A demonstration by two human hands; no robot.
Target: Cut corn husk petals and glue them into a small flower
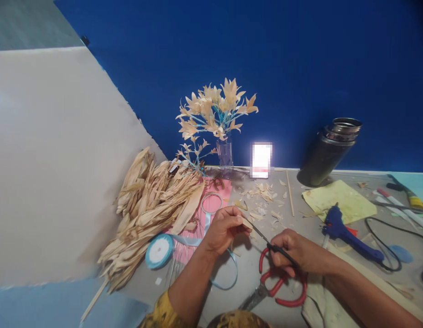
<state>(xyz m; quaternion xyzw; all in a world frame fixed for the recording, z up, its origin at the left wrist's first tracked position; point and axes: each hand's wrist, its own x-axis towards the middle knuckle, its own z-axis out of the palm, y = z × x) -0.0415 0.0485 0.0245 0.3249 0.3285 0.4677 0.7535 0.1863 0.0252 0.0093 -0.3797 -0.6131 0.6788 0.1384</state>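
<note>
My left hand [219, 231] pinches a small piece of pale dried husk [245, 223] between thumb and fingers. Black-handled scissors [260, 234] are gripped in my right hand [292, 252], with their blades reaching up to the husk piece; whether the blades are apart is too small to tell. Beneath my right hand lies a larger pair of red-handled scissors [291, 301] on the table. Light blue ribbon [236, 269] curls under my left forearm and leads towards its spool [159, 251].
A heap of dried corn husks [157, 196] covers the left side. Husk flowers [214, 107] stand in a clear vase [225, 157] at the back. Husk scraps [264, 192] lie mid-table. To the right are a dark flask [324, 157], yellow paper [337, 198] and a blue glue gun [351, 239] with its cord.
</note>
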